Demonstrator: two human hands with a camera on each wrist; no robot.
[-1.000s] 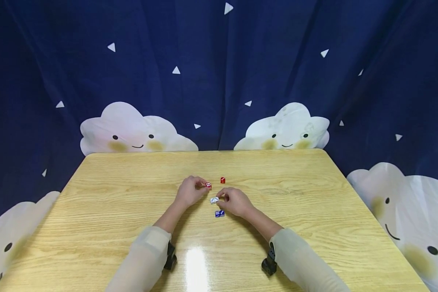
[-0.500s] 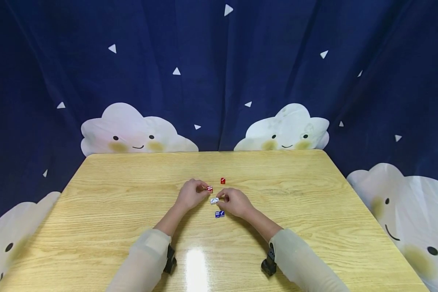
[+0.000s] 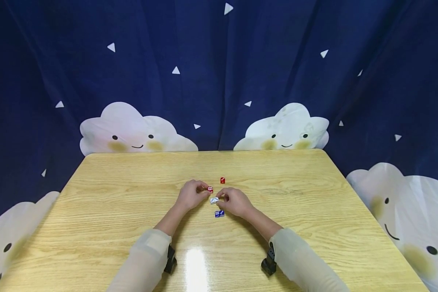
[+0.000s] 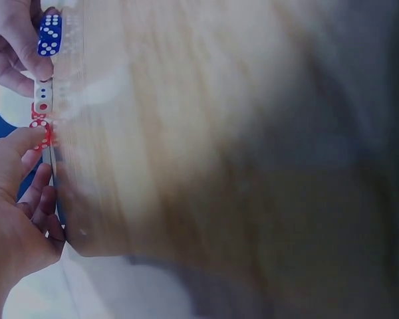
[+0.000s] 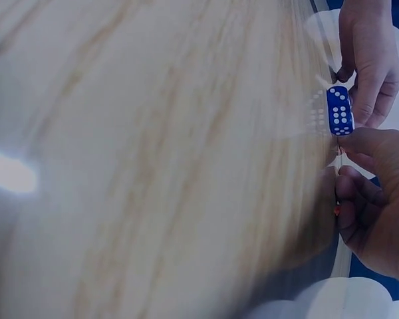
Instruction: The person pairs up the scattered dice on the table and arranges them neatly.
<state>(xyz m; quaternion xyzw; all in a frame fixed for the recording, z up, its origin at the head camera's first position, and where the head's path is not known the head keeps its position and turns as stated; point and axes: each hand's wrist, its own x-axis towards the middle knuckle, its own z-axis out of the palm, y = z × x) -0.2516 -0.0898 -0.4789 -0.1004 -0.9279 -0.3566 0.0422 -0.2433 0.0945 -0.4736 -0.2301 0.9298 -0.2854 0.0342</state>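
My left hand (image 3: 190, 194) pinches a red die (image 3: 210, 190) with white pips between thumb and fingers. Opposite it, my right hand (image 3: 237, 202) holds a pair of white dice (image 3: 213, 200) at their right end, fingertips curled in on them. Nearer to me, two blue dice (image 3: 219, 213) sit side by side on the table. A second red die (image 3: 222, 180) stands alone farther back. In the left wrist view the held red die (image 4: 42, 138) is right beside a white die (image 4: 44, 98). The right wrist view shows the blue dice (image 5: 340, 111) in front of the hands; the white dice are hidden there.
The wooden table (image 3: 113, 190) reaches back to a dark blue curtain (image 3: 211, 61) printed with white clouds and triangles. Dark wrist cameras (image 3: 170, 259) sit under both sleeves. A bright light reflection lies on the near tabletop.
My left hand has brought the red die slightly toward me and to the right, closer to the white dice, then nearly stopped. My right hand and the other dice stay where they were.
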